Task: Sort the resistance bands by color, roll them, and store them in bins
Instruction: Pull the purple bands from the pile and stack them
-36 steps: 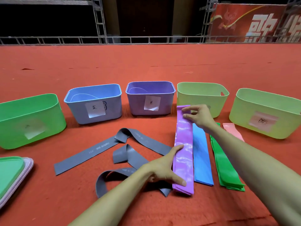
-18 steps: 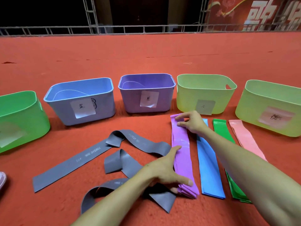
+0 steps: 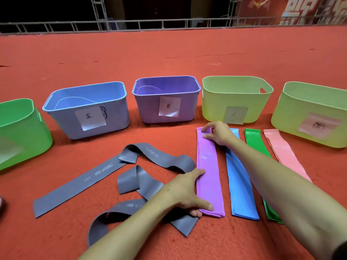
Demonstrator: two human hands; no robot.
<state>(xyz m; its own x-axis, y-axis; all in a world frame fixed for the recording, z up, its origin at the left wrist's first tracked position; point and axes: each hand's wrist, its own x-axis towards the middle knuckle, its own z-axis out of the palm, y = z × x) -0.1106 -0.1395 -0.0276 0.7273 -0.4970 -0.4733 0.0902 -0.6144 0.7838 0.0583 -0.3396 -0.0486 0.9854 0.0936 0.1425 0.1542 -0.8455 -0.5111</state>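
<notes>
A stack of purple bands lies flat and lengthwise on the red carpet. My left hand grips its near end, thumb on top and fingers curled underneath. My right hand pinches its far end between thumb and forefinger. To the right lie stacks of blue bands, green bands and pink bands, partly hidden by my right forearm. Several grey bands lie loose and twisted on the left. Behind stand a blue bin, a purple bin and a yellow-green bin.
A green bin stands at the far left and another yellow-green bin at the far right. All bins carry paper labels. A metal railing closes the carpet at the back.
The view has tipped down and shifted right, so the lids at the left have left the frame. Both hands stay on the ends of the purple bands, which now lie flatter.
</notes>
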